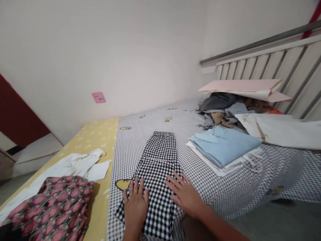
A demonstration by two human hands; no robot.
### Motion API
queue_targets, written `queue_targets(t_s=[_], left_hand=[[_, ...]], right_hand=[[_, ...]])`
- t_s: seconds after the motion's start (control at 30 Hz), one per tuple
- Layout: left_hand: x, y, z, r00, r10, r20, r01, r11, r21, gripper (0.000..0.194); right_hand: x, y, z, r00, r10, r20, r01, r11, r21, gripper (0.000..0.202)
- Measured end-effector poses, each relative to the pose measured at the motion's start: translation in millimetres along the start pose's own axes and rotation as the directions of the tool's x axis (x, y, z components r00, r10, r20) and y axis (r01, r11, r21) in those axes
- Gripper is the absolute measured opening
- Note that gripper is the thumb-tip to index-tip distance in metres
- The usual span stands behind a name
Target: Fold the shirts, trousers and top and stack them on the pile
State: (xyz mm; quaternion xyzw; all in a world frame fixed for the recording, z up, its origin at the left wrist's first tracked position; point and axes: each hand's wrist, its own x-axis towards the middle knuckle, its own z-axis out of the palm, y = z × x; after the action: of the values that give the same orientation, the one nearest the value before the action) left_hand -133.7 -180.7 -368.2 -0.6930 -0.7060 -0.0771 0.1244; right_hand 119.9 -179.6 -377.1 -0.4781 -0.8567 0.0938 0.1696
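A black-and-white checked garment with a gathered top edge (160, 170) lies flat on the bed, narrow at the far end and wider toward me. My left hand (136, 206) rests palm down on its left side, fingers stretched and slightly spread. On its right side lies my right hand (187, 194), also flat with fingers apart. Both hands touch the cloth and neither grips it. The garment's near end is partly covered by my left hand and forearm.
To the right sits a folded light blue shirt (223, 144) on white cloth. Behind it are piled dark clothes (218, 103) under pink sheets (243, 85), beside a railing (271, 63). At left, a floral cloth (57, 204) and white cloth (75, 164) lie on yellow bedding (100, 134).
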Motion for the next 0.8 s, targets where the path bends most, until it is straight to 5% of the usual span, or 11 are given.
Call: queue_targets(t_s=[0.13,0.23,0.43,0.57,0.67,0.8], left_hand=[[-1.5,0.4,0.5,1.0,-0.008,-0.002,0.008,1.0,-0.022,0.052],[-2.6,0.6,3.0,1.0,-0.023,0.005,0.023,0.997,-0.072,0.052],[-4.5,1.2,6.2,0.999,-0.045,-0.026,0.04,0.987,-0.158,0.051],[-6.0,1.4,5.9,0.998,-0.056,-0.041,0.049,0.986,-0.161,0.049],[-7.0,1.1,8.1,0.997,-0.045,-0.062,0.035,0.987,-0.157,0.049],[-5.7,-0.3,14.0,0.996,-0.028,-0.09,0.016,0.992,-0.124,0.049]], right_hand=[[-33.2,10.0,11.7,0.999,0.042,-0.031,-0.044,0.996,-0.08,0.058],[-37.2,9.1,1.8,0.988,0.129,-0.088,-0.137,0.986,-0.093,0.043],[42.7,-25.4,-36.3,0.913,0.139,-0.384,-0.209,0.967,-0.147,0.047],[112.9,-42.9,-17.3,0.989,0.075,-0.125,-0.092,0.985,-0.143,0.058],[148.8,-39.7,5.9,0.991,0.058,0.12,-0.048,0.996,-0.08,0.065],[177.0,-25.1,18.1,0.979,0.086,0.183,-0.082,0.996,-0.031,0.07]])
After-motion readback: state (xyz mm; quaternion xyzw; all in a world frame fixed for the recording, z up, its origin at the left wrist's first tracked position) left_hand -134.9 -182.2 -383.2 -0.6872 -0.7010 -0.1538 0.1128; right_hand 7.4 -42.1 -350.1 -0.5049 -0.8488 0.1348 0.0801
